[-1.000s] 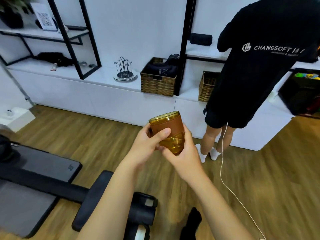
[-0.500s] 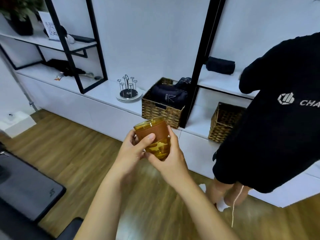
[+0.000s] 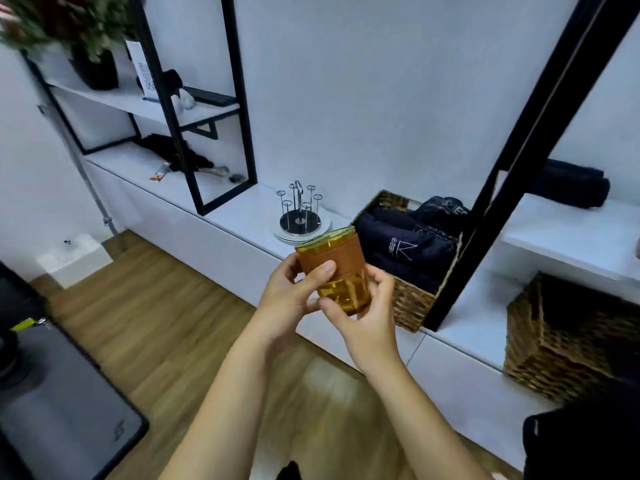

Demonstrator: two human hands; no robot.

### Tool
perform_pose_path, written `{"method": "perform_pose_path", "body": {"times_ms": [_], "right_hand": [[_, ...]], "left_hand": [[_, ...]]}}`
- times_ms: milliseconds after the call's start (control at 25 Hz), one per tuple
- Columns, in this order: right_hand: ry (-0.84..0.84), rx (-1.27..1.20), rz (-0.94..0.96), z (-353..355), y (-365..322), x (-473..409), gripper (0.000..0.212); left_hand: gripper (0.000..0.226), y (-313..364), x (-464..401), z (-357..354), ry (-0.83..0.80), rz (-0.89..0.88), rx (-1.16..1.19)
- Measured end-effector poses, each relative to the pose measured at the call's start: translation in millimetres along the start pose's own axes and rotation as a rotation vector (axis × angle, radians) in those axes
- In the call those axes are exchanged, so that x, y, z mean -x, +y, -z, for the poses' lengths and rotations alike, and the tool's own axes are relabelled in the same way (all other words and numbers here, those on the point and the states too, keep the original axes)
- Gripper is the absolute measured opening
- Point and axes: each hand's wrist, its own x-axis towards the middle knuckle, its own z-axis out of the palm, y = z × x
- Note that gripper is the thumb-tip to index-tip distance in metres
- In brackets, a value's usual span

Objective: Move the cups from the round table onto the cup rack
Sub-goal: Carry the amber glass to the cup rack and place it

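Head view: amber cup (image 3: 337,271) upright, mouth up, gripped by left hand (image 3: 289,299) and right hand (image 3: 367,317). Cup rack (image 3: 300,216) ahead, just beyond cup, slightly left, on white surface (image 3: 242,213); left hand nearer.

Two bare hands raised together at mid-frame, both gripping one cup.

The left hand (image 3: 289,299) comes up from the lower left on a bare forearm, its thumb laid across the front of the amber cup (image 3: 334,271) at the brown band and its fingers (image 3: 290,268) curled round the far left side. The right hand (image 3: 367,320) rises from the lower right, palm turned toward the left hand, thumb pressed under the cup's base edge and fingers wrapped behind its right wall. Both wrists are bent slightly inward, the forearms converging in a V. The cup stands nearly upright between them.
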Motion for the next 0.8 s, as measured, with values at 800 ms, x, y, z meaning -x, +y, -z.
{"method": "perform_pose_path", "body": {"times_ms": [800], "right_hand": [[-0.145, 0.463, -0.001, -160.0, 128.9, -408.8, 0.079]], "left_hand": [[0.085, -11.6, -429.8, 147.7, -0.069, -0.292, -1.051]]}}
